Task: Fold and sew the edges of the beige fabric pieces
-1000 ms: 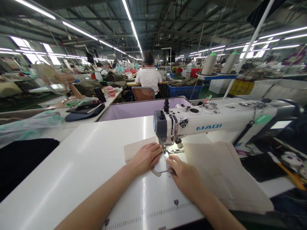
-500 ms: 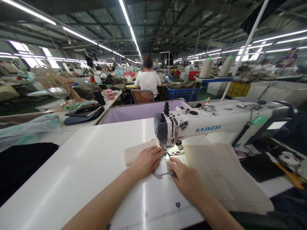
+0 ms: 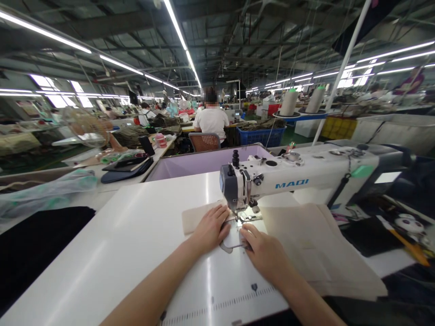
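Note:
In the head view, my left hand [image 3: 211, 228] lies with fingers stretched out on a narrow cream fabric piece [image 3: 193, 218], just left of the needle area of a white sewing machine [image 3: 292, 181]. My right hand [image 3: 267, 253] is at the near right of the presser foot, its fingers bent together beside the needle plate. What its fingertips hold, if anything, is hidden. A curved metal guide [image 3: 225, 247] sits between the hands on the bed. Right of my right hand, a large cream fabric panel [image 3: 322, 253] spreads under the machine arm.
A white tabletop [image 3: 136, 253] with ruler marks along its near edge carries the machine. Behind it stands a lilac bin [image 3: 200, 158]. Two thread cones [image 3: 288, 103] stand on a blue rack. Dark cloth [image 3: 41, 244] lies at left. A seated person [image 3: 212, 120] faces away ahead.
My left hand has drawn slightly away from the needle, and its thumb stands more apart. My right hand stays nearly in place. The view has shifted a little.

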Motion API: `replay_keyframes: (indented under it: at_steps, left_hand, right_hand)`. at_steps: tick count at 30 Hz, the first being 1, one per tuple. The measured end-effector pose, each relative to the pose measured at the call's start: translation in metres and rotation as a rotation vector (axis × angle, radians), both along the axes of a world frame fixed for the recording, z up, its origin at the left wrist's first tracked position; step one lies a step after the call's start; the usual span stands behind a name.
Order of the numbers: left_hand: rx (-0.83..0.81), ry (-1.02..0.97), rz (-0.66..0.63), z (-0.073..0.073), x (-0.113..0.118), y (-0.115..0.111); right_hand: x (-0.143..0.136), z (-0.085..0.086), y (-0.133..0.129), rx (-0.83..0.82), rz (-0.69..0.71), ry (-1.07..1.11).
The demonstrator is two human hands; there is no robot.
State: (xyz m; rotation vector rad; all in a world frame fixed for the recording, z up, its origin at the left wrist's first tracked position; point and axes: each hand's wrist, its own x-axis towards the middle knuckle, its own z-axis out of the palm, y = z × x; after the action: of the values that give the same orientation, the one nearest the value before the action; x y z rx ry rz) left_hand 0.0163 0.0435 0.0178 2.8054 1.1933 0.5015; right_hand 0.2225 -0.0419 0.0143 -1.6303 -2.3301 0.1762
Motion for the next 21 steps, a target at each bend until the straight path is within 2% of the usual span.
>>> replay_keyframes:
  at_steps: [4, 8, 12, 15, 17, 19, 21]
  left_hand:
    - [-0.035, 0.102, 0.102, 0.003, 0.002, -0.012]
    - [-0.026, 0.196, 0.211, 0.012, -0.003, -0.048]
    - [-0.078, 0.164, 0.17, 0.025, -0.014, -0.072]
    - [-0.141, 0.104, 0.058, 0.034, -0.021, -0.072]
    - [-0.152, 0.134, 0.015, 0.038, -0.022, -0.07]
    - [-0.159, 0.253, 0.122, 0.04, -0.018, -0.072]
    - [-0.179, 0.385, 0.34, 0.042, -0.011, -0.076]
  right_hand:
    - [0.0, 0.003, -0.004, -0.032, 0.01, -0.02]
    - [0.001, -0.004, -0.015, -0.069, -0.028, -0.042]
    - [0.003, -0.011, -0.023, 0.004, -0.027, -0.017]
    - [0.003, -0.01, -0.024, 0.023, -0.024, 0.005]
    - [0.005, -0.009, -0.023, 0.028, -0.011, 0.035]
    - [0.008, -0.01, -0.023, 0.042, -0.002, 0.1]
    - [0.013, -0.011, -0.024, 0.08, -0.022, 0.205]
